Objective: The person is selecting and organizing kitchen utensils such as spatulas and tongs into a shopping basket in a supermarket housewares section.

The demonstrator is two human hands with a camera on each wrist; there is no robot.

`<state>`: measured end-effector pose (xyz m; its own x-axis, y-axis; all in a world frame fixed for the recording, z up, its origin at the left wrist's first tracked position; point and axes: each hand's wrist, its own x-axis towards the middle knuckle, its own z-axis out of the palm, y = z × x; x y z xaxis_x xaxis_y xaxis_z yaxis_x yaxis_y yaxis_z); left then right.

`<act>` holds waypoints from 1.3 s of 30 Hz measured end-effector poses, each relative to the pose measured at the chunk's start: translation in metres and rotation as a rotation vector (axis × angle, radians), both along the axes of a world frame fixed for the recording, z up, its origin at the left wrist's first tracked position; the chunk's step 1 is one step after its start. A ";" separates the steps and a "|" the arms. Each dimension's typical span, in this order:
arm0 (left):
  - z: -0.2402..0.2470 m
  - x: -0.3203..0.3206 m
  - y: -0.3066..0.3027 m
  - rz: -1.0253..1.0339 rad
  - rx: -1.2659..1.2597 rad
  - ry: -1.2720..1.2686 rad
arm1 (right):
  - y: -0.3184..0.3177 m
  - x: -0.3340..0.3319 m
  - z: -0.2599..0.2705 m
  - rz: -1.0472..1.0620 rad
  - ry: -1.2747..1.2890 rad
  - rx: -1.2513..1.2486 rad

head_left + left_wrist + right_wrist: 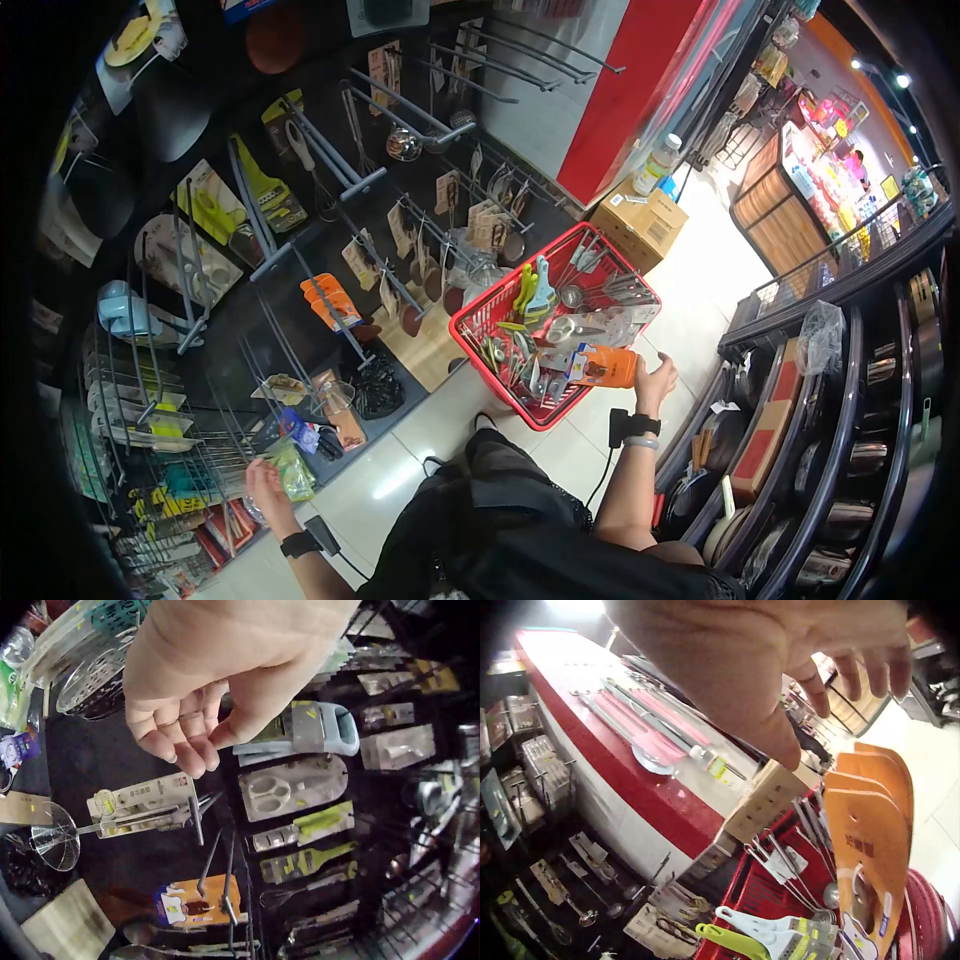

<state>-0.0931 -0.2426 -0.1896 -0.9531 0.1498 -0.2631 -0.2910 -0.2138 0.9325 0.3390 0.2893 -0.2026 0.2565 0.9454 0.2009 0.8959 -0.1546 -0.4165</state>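
My right hand [655, 384] is beside several orange backing cards [606, 366] at the near right side of a red shopping basket [575, 419]. In the right wrist view, its fingers are spread above the orange cards [866, 832], with nothing in its grip. The basket is heaped with utensils, among them a light blue-handled tool [541, 290] and a green-handled one [526, 288]. Off to the left, my left hand [266, 490] hangs with fingers loosely bent, holding nothing. Around it in the left wrist view are a wire strainer [56, 836] on a card and packaged scissors [268, 795].
Long metal display hooks [325, 150] jut from the dark wall rack. More orange cards [330, 302] hang there. A cardboard box [640, 222] stands behind the basket, a bottle [657, 165] on top. Shelves of pans [720, 440] line the right side.
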 end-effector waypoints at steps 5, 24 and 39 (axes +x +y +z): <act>0.002 0.019 0.037 -0.028 -0.086 -0.099 | 0.005 0.006 -0.056 0.062 0.400 -0.089; 0.007 0.045 0.113 -0.307 -0.330 -0.083 | 0.005 -0.026 0.020 0.220 0.331 0.031; 0.018 0.054 0.146 -0.537 -0.406 0.043 | -0.002 0.040 0.180 0.390 0.544 0.282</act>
